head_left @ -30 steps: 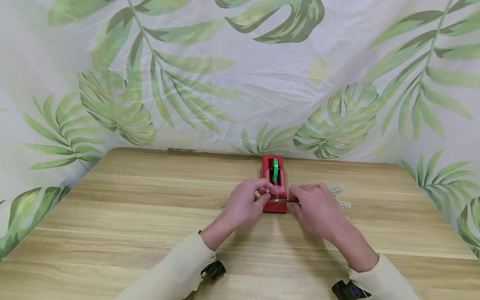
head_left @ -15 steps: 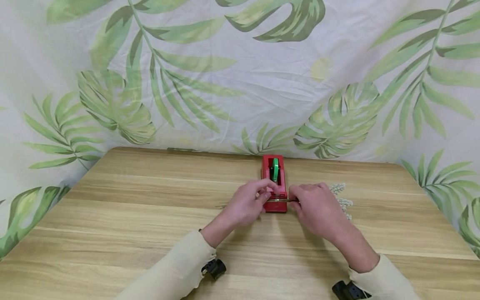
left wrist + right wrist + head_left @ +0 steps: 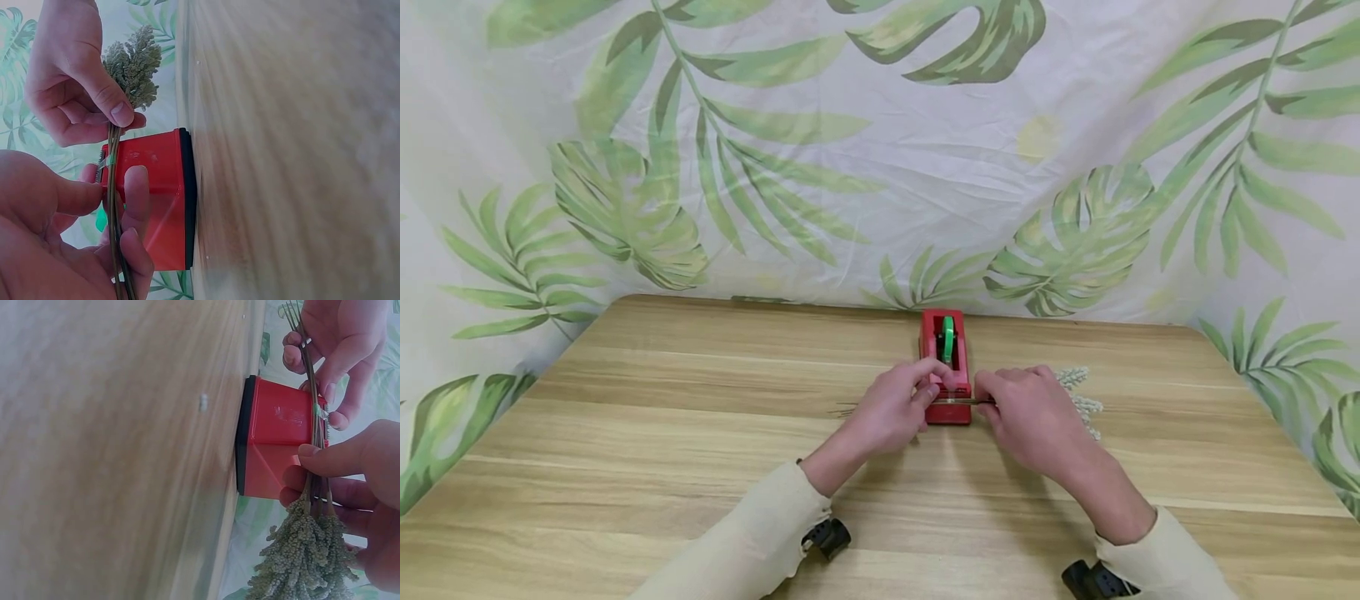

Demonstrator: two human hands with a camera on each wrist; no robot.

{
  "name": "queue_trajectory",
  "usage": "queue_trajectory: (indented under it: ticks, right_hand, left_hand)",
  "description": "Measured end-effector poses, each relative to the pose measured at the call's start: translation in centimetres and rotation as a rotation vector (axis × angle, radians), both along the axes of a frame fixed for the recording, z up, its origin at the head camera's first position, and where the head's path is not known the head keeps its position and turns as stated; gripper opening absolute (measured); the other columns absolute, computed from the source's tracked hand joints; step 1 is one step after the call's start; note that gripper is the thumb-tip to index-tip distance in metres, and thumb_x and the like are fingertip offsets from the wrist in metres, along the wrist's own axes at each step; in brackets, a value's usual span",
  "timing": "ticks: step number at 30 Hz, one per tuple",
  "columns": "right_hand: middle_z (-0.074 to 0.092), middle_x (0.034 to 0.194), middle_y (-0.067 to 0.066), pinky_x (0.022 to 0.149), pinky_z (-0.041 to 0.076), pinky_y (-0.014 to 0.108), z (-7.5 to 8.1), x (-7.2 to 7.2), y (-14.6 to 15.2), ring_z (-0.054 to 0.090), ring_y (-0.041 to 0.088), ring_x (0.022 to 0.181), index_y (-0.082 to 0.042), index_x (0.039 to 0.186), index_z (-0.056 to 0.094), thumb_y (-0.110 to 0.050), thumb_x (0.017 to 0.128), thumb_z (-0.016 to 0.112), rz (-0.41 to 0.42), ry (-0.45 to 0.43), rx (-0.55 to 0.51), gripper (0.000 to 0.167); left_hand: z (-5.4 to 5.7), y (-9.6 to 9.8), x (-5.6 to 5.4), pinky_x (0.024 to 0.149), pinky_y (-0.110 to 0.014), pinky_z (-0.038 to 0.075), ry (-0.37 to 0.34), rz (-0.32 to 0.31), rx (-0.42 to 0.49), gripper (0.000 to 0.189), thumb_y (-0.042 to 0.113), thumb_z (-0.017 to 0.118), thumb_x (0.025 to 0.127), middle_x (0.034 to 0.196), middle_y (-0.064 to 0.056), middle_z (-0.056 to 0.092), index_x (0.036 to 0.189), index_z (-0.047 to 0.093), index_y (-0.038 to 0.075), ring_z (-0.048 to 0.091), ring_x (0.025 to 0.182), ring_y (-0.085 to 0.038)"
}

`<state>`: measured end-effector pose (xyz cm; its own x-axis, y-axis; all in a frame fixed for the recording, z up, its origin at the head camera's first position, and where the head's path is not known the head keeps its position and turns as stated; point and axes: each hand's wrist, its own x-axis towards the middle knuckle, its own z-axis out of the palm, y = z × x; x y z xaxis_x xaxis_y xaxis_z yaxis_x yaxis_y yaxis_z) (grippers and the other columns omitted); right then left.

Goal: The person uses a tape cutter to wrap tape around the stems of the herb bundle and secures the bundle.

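A bunch of dried flowers with pale, grainy heads (image 3: 303,550) lies crosswise over the front of a red tape dispenser (image 3: 950,415). My right hand (image 3: 1033,417) pinches its thin stems (image 3: 112,150) just below the heads, thumb against fingers. Farther down, my left hand (image 3: 891,408) holds the stems between thumb and fingers, its index finger reaching to the dispenser's cutter. A short piece of clear tape (image 3: 321,412) sits on the stems at the toothed edge, between the two hands. The dispenser's tape roll has a green core (image 3: 948,340).
The dispenser stands on a wood-grain table (image 3: 700,483) near its back edge. Behind it hangs a white cloth (image 3: 940,167) printed with green leaves. Black wrist cameras sit below both sleeves.
Since a second ago the flower heads have turned slightly, and more of them shows beyond the right hand. The left index finger has shifted a little at the cutter. Both hands keep their places.
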<state>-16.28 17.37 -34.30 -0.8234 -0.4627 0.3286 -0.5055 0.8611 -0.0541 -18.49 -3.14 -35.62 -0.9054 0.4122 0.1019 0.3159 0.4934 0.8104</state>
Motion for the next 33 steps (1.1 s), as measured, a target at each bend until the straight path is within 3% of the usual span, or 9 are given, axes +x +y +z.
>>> queue_trajectory:
  ticks: [9, 14, 22, 33]
  right_hand:
    - [0.065, 0.071, -0.007, 0.08, 0.054, 0.049, 0.11, -0.06, -0.08, 0.065, 0.013, 0.067, -0.018, 0.084, 0.065, -0.012, 0.09, 0.084, 0.0, -0.001, 0.01, 0.021]
    - [0.066, 0.071, -0.007, 0.079, 0.055, 0.049, 0.13, -0.07, -0.08, 0.066, 0.013, 0.067, -0.018, 0.084, 0.065, -0.012, 0.09, 0.084, 0.008, -0.003, 0.01, 0.021]
    - [0.061, 0.067, -0.006, 0.078, 0.055, 0.048, 0.21, -0.03, -0.08, 0.063, 0.014, 0.063, -0.018, 0.081, 0.063, -0.011, 0.09, 0.084, 0.005, -0.02, 0.028, 0.024]
    - [0.061, 0.062, -0.007, 0.072, 0.053, 0.041, 0.19, -0.07, -0.03, 0.062, 0.011, 0.058, -0.018, 0.077, 0.062, -0.008, 0.088, 0.084, 0.05, 0.005, 0.025, 0.027]
  left_hand:
    - [0.03, -0.14, 0.21, 0.053, -0.028, 0.05, -0.09, 0.067, 0.058, 0.016, 0.007, 0.057, 0.109, 0.096, -0.015, 0.067, 0.111, 0.066, 0.019, 0.068, 0.062, -0.03]
    - [0.05, -0.19, 0.22, 0.052, -0.028, 0.049, -0.088, 0.068, 0.058, 0.02, 0.006, 0.058, 0.108, 0.095, -0.014, 0.07, 0.117, 0.067, 0.021, 0.067, 0.061, -0.029]
    - [0.12, -0.19, 0.28, 0.052, -0.027, 0.045, -0.07, 0.066, 0.049, 0.02, 0.007, 0.059, 0.108, 0.09, -0.015, 0.069, 0.117, 0.068, 0.021, 0.058, 0.053, -0.015]
    - [0.11, -0.19, 0.24, 0.053, -0.027, 0.044, -0.06, 0.07, 0.036, 0.019, 0.007, 0.06, 0.108, 0.088, -0.016, 0.068, 0.118, 0.069, 0.02, 0.055, 0.051, -0.014]
